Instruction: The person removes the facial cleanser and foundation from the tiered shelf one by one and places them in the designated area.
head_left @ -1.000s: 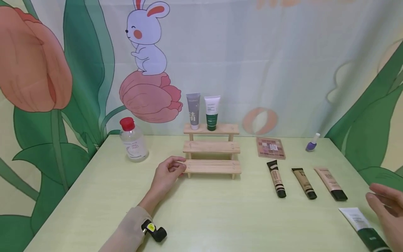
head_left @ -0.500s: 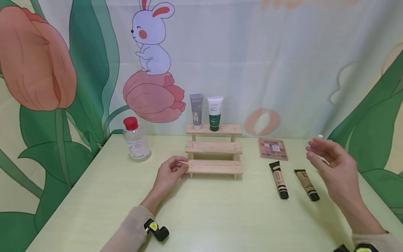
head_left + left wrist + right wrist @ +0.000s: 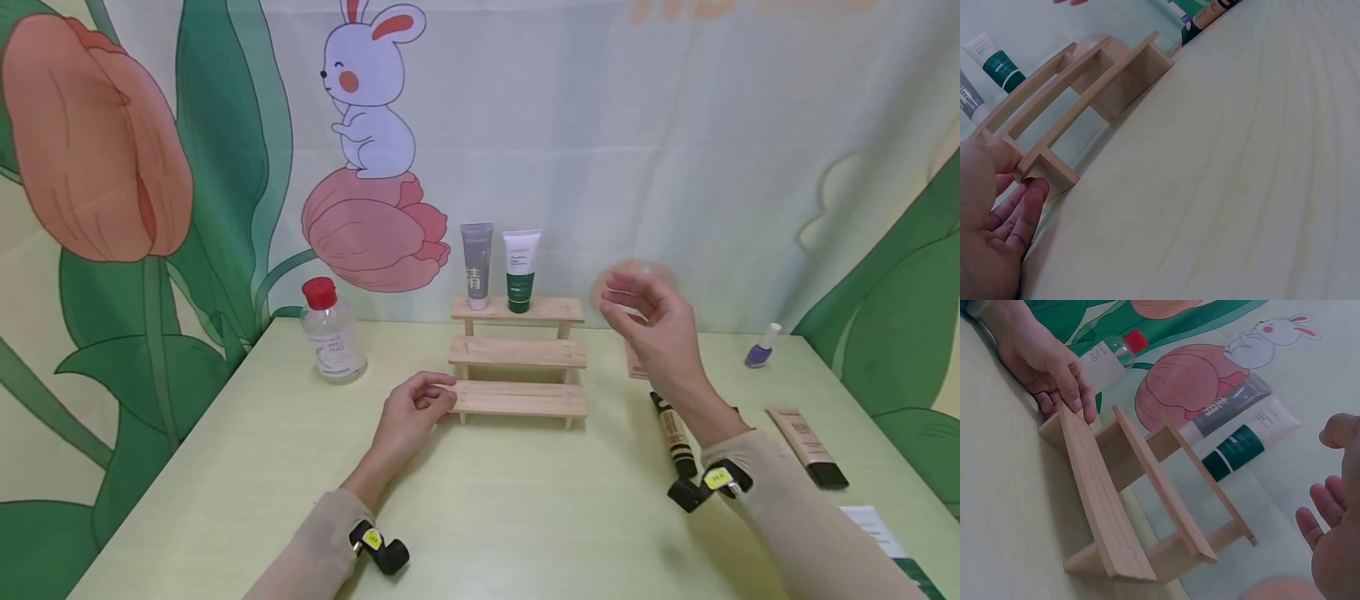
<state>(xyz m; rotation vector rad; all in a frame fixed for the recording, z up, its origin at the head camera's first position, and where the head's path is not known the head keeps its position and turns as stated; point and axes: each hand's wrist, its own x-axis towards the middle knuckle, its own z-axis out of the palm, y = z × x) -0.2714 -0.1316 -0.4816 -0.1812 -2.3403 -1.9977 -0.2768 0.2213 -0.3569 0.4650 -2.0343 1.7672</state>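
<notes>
A three-step wooden display stand (image 3: 521, 402) is at the middle of the table. My left hand (image 3: 408, 410) pinches the left end of its lowest step; the left wrist view shows the thumb on top and a fingertip (image 3: 1036, 190) below. A grey tube (image 3: 476, 265) and a white-and-green tube (image 3: 521, 271) stand upright on the top step. To the right of the stand, my right hand (image 3: 658, 329) is in the air with loosely bent fingers. The right wrist view shows thumb and fingers (image 3: 1329, 503) apart, nothing between them, and not touching the tubes.
A red-capped clear bottle (image 3: 334, 343) stands left. Right of the stand lie a black-and-tan tube (image 3: 675, 435), a pink tube (image 3: 806, 447) and another white-and-green tube (image 3: 873, 529). My right arm partly hides a palette (image 3: 636, 364). Purple nail polish (image 3: 761, 348) stands at the back right.
My right hand has moved from the table's right side, across the tubes, leftward and up toward the stand. The left hand keeps its hold on the step. The head view has shifted slightly.
</notes>
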